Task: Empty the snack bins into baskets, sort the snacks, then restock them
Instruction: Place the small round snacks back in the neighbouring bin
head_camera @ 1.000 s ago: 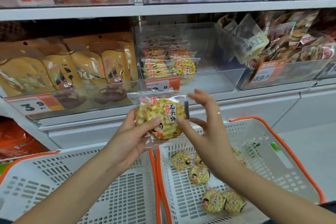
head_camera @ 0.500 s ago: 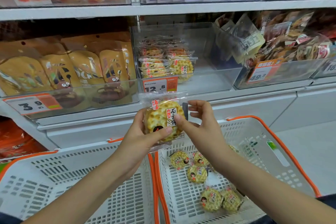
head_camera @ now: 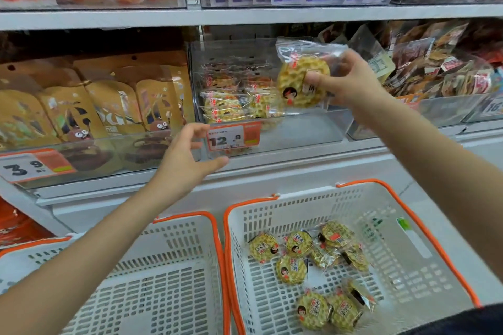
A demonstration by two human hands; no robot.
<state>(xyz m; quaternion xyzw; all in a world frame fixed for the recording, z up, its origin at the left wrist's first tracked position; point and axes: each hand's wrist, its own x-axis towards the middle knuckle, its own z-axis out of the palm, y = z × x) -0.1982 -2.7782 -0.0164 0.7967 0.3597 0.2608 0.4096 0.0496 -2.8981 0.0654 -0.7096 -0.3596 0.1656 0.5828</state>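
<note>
My right hand [head_camera: 345, 81] grips a clear-wrapped round yellow cracker pack [head_camera: 296, 81], held up over the open right half of the clear snack bin [head_camera: 313, 130] on the middle shelf. Several matching packs [head_camera: 234, 100] are stacked in the bin's left half. My left hand [head_camera: 187, 155] hovers empty with loosely spread fingers at the bin's front left corner, beside the 12.8 price tag [head_camera: 234, 139]. Below, the right white basket [head_camera: 408, 253] with an orange rim holds several cracker packs [head_camera: 307, 261]. The left white basket [head_camera: 152, 280] has nothing in it.
A bin of gold snack pouches [head_camera: 89, 109] stands left of the cracker bin, and a bin of mixed dark packets [head_camera: 435, 73] stands to its right. An upper shelf [head_camera: 245, 16] with orange packs runs overhead. The two baskets touch side by side below the shelf.
My right hand took the cracker pack from my left hand and lifted it up and right to the bin. My left hand let go and now hovers empty by the price tag.
</note>
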